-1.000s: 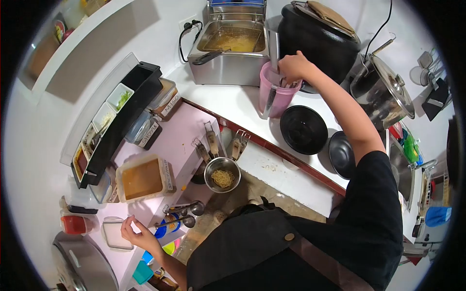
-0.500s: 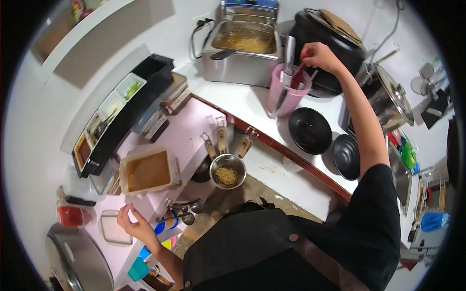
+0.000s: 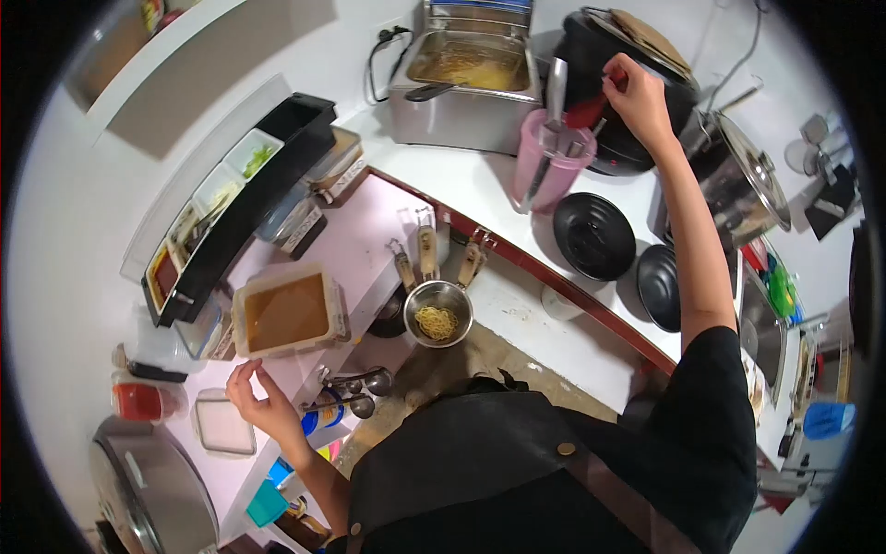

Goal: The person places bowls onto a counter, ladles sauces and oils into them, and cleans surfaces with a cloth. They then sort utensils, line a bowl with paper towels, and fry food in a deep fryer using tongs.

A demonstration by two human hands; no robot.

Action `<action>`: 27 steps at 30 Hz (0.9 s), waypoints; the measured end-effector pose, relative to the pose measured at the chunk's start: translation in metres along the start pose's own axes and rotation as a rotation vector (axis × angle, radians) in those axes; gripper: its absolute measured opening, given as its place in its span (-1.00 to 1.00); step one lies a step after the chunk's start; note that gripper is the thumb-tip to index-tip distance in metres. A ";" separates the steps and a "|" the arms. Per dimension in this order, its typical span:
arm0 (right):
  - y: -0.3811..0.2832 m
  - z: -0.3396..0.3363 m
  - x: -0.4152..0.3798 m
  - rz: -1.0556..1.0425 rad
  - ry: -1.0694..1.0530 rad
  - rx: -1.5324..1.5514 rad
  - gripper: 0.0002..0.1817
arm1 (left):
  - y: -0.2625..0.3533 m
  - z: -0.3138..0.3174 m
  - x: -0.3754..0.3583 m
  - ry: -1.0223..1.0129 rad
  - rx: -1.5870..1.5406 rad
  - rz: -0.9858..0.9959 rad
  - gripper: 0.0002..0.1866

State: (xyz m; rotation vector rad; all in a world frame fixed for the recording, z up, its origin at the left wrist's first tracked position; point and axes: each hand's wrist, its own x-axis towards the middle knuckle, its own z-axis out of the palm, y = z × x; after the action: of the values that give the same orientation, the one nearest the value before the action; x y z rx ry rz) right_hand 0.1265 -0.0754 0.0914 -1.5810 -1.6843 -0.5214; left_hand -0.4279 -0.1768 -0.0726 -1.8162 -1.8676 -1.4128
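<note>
My right hand point(image 3: 639, 102) pinches the thin handle of a red utensil point(image 3: 583, 113), whose wider end is at the mouth of a pink pitcher point(image 3: 537, 180). Metal-handled tools point(image 3: 556, 90) stand in that pitcher, leaning against its rim. Beside it lie two black bowls point(image 3: 595, 238). My left hand point(image 3: 266, 403) hovers over the pink counter with its fingers loosely apart and nothing in them. Close to it are a clear rectangular lid point(image 3: 224, 425) and a tub of brown liquid point(image 3: 288, 314).
A fryer point(image 3: 461, 115) with oil stands at the back, next to a black lidded pot point(image 3: 669, 88). Noodles point(image 3: 437, 323) lie in a small metal strainer point(image 3: 466, 305) hung at the counter edge. A long black condiment box point(image 3: 268, 198) lines the left wall, and metal ladles point(image 3: 365, 392) lie near the front.
My right hand has risen up and to the right, drawing the red utensil higher from the pitcher. My left hand stays nearly in place. The view has shifted slightly.
</note>
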 end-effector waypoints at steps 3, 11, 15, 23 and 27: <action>-0.007 -0.014 -0.006 -0.010 0.138 -0.025 -0.87 | 0.004 0.006 0.005 0.030 0.003 0.068 -0.92; -0.025 -0.006 -0.036 0.067 0.314 0.000 -0.89 | 0.074 0.030 0.016 -0.107 -0.382 0.020 -0.89; -0.080 0.010 -0.062 0.118 0.438 0.190 -0.90 | 0.104 0.035 0.009 -0.357 -0.629 -0.160 -0.90; -0.300 0.091 -0.173 -0.069 0.017 0.917 -0.87 | 0.125 0.033 -0.002 -0.569 -1.401 -0.893 -0.53; -0.330 0.109 -0.206 -0.252 -0.319 1.198 -0.76 | 0.063 0.011 -0.013 -0.446 -1.342 -1.037 -0.63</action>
State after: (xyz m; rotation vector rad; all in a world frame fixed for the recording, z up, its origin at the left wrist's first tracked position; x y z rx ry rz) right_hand -0.2294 -0.1816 -0.0662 -0.5744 -1.8505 0.6027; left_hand -0.3662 -0.1906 -0.0566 -1.4789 -2.4613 -3.5073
